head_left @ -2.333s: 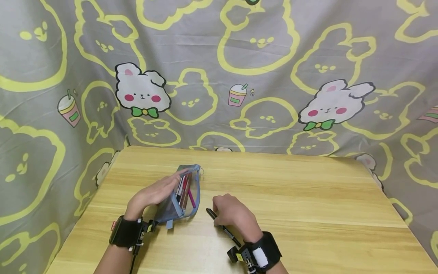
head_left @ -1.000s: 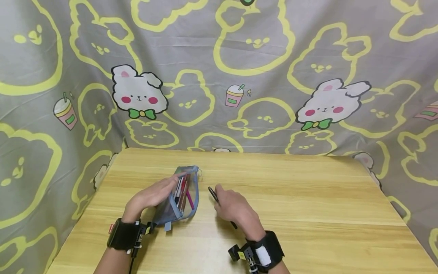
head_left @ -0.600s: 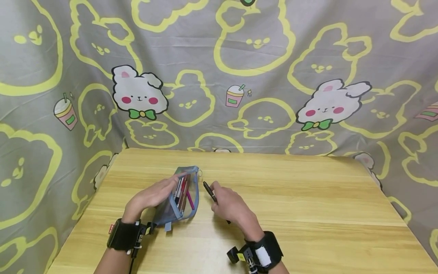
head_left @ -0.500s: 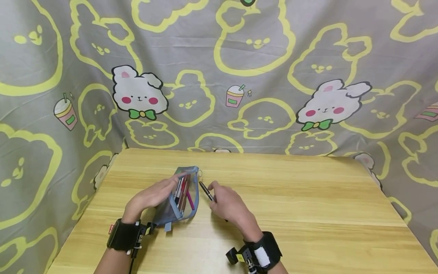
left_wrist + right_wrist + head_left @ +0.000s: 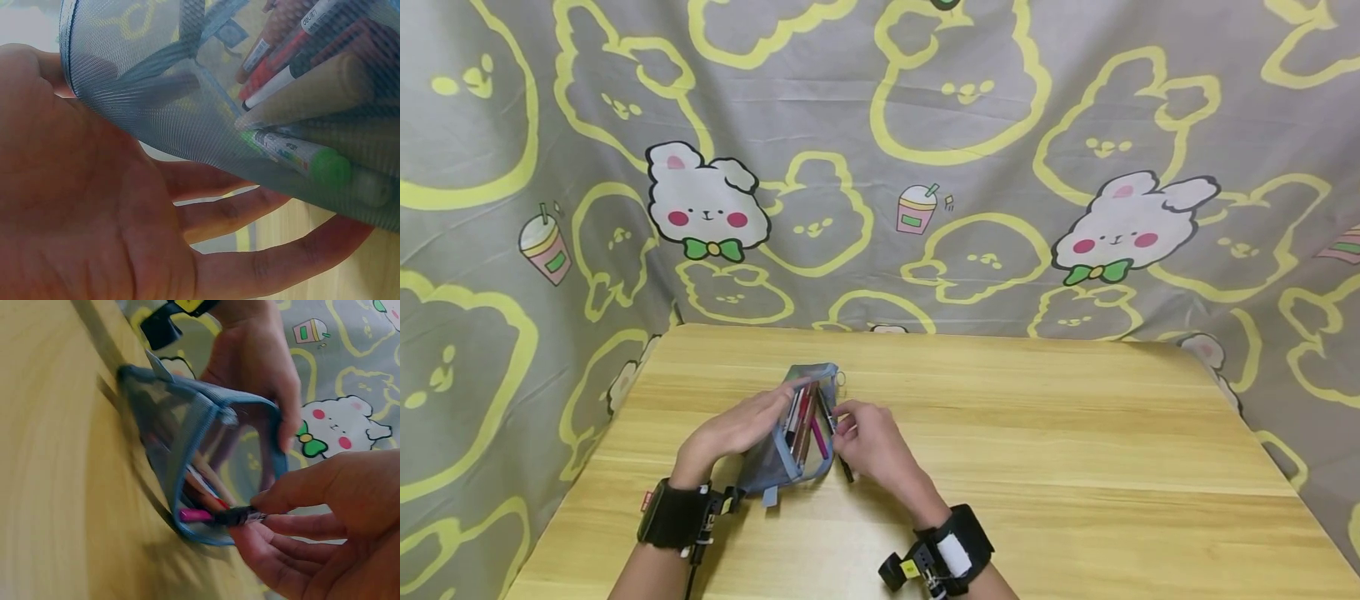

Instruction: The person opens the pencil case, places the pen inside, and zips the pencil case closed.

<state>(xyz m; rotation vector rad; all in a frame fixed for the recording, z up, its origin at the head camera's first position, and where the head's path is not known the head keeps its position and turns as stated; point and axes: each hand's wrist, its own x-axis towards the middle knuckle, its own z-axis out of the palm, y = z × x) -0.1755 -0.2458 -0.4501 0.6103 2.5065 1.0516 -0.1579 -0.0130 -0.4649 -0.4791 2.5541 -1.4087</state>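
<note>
A blue mesh pencil pouch (image 5: 766, 465) lies on the table with its zip mouth open. My left hand (image 5: 733, 429) holds it along the left side, fingers stretched along the mesh in the left wrist view. Between thumb and fingertips my right hand (image 5: 876, 442) pinches a black pen (image 5: 237, 517) at the mouth; in the head view its upper part reaches over the opening. Inside the pouch are several pens, a magenta pen (image 5: 818, 438) near the rim and a green-capped marker (image 5: 300, 156) among them. The pen's far end is partly hidden by the right hand.
The wooden table (image 5: 1075, 467) extends around the pouch. A grey curtain (image 5: 820, 108) with cartoon prints hangs behind it and at the sides. Each wrist wears a black strap (image 5: 958, 550) with a small camera. A metal ring (image 5: 840, 379) hangs from the zip end.
The right hand has lifted the black pen off the table and carried it left and up to the pouch mouth. The left hand and pouch have stayed in nearly the same place.
</note>
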